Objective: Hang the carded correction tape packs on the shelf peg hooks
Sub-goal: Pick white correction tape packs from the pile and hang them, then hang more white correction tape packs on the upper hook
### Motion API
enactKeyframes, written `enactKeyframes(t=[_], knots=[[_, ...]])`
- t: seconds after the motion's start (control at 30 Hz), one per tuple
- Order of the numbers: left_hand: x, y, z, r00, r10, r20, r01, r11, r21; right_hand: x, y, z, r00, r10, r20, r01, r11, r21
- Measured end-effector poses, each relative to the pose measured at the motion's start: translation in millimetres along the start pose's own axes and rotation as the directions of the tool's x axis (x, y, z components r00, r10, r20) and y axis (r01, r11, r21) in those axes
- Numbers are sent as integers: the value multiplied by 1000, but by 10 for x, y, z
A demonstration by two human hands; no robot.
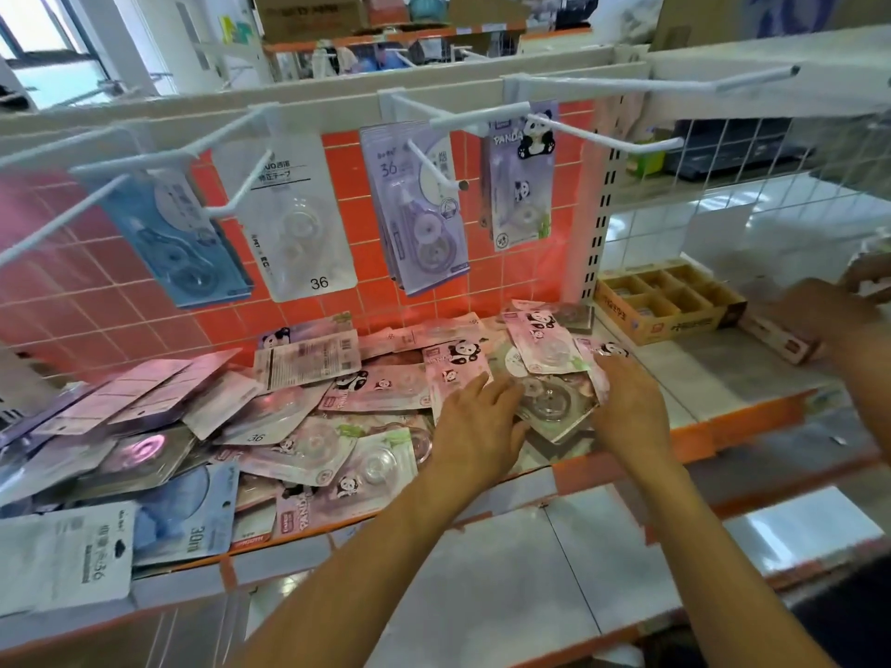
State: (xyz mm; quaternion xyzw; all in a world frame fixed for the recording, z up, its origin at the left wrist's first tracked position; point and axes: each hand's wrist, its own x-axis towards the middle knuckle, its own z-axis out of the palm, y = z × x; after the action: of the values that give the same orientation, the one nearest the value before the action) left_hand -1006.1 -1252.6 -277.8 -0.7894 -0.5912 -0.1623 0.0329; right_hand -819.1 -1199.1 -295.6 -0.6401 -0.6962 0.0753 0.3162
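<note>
Left hand [475,417] flat on panda packs [385,389], right hand [624,407] touching them

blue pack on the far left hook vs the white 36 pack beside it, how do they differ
The blue pack has a blue card and a dark blue dispenser; the white pack has a pale card and a clear, colourless dispenser. The white pack shows a 36 at its bottom edge; the blue pack shows none there. Both hang on white peg hooks.
</note>
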Motion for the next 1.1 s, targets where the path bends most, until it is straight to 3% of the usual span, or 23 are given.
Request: enactKeyframes(t=[0.17,0.27,0.5,0.63,0.9,1.1], knots=[[-16,-13,58,985,-67,159,64,998,23,43,297,36,955,134,263,-81,976,-201],[-35,-24,77,978,-68,199,60,997,48,20,328,53,945,163,282,-114,977,-183],[-124,-28,110,989,-31,148,28,999,23,-28,365,7,977,142,161,-136,989,-50],[-155,-34,116,985,-19,169,12,999,45,-62,283,-50,996,87,-9,-87,996,34],[-164,-37,39,990,-18,140,18,1000,2,-133,-37,-220,933,115,-341,-25,966,259],[-219,-65,-25,999,-25,-25,24,999,-31,-339,-445,-171,930,-26,-366,117,966,229]])
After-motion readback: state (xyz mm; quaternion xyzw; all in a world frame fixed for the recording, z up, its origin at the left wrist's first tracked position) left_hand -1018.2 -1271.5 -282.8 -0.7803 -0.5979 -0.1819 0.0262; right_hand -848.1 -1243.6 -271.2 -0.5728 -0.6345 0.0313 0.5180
